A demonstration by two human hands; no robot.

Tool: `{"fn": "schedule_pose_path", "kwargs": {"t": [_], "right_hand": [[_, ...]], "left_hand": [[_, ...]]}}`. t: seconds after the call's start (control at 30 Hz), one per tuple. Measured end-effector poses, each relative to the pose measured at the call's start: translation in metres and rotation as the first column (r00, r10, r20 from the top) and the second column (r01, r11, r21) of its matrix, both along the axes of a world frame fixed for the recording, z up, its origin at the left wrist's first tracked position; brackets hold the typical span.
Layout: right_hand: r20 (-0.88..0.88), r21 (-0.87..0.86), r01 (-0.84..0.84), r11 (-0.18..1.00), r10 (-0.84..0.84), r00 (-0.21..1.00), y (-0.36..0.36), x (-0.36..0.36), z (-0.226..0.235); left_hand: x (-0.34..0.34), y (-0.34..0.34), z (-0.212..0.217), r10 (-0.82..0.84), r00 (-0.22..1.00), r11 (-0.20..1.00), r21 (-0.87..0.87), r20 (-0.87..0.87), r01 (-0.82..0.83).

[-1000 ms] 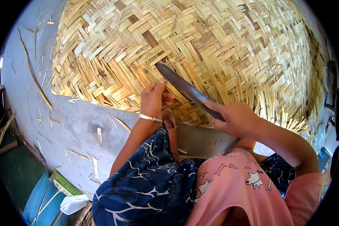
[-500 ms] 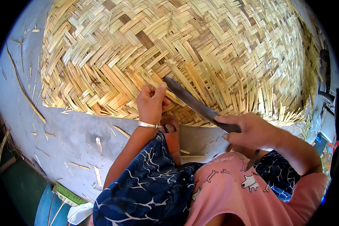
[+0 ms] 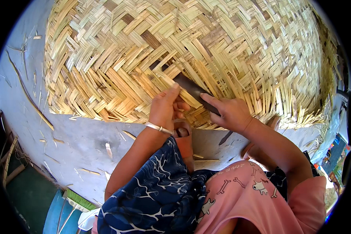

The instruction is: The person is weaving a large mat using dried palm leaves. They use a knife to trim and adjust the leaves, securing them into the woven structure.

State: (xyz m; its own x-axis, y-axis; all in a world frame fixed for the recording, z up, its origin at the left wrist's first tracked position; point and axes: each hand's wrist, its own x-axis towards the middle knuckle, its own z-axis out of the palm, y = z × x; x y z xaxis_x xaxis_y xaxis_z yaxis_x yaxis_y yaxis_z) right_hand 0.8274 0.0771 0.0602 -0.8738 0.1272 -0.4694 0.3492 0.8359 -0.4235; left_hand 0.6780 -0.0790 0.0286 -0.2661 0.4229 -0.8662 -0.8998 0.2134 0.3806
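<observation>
A large woven mat (image 3: 238, 43) of split bamboo-like strips spreads in front of me, its near border ending in loose strip ends. My right hand (image 3: 233, 113) is closed around a long dark knife (image 3: 189, 87), its index finger stretched along the blade. The blade's far part runs under some strips of the weave, so its tip is partly covered. Beside the blade, my left hand (image 3: 163, 109) pinches a pale strip (image 3: 167, 79) between thumb and fingers, low over the mat. A bracelet (image 3: 159, 128) circles the left wrist.
My sandalled foot (image 3: 183, 136) stands at the mat's near edge. Scraps of strip (image 3: 90, 171) and a long thin stick (image 3: 25, 91) litter the grey floor (image 3: 82, 142). A green-bristled broom (image 3: 80, 201) lies at the lower left.
My right hand has moved left and forward with the knife, and the blade has slid under strips of the weave. My left hand has shifted slightly right, still pinching.
</observation>
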Motion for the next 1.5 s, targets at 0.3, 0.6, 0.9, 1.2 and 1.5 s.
{"fn": "schedule_pose_path", "kwargs": {"t": [0.3,0.6,0.9,1.2,1.5], "right_hand": [[0.037,0.026,-0.050,0.998,0.049,0.998,-0.002,-0.002,0.002],[0.080,0.075,-0.112,0.991,0.106,0.991,-0.004,-0.003,0.004],[0.074,0.061,-0.107,0.992,0.103,0.992,0.000,-0.004,0.006],[-0.269,-0.115,0.056,0.992,-0.086,0.959,0.003,-0.027,0.023],[0.094,-0.593,0.316,0.741,-0.326,0.941,0.010,-0.069,0.002]], "left_hand": [[0.013,0.007,-0.014,-0.072,0.995,0.996,-0.043,0.074,0.076],[0.005,0.009,-0.004,-0.170,0.980,0.974,-0.165,-0.099,0.152],[0.029,0.003,-0.012,-0.116,0.993,0.993,0.008,-0.027,0.117],[0.043,-0.019,0.001,-0.163,0.949,0.973,0.117,-0.270,0.201],[0.028,-0.008,-0.008,-0.200,0.836,0.967,0.036,-0.511,0.254]]}}
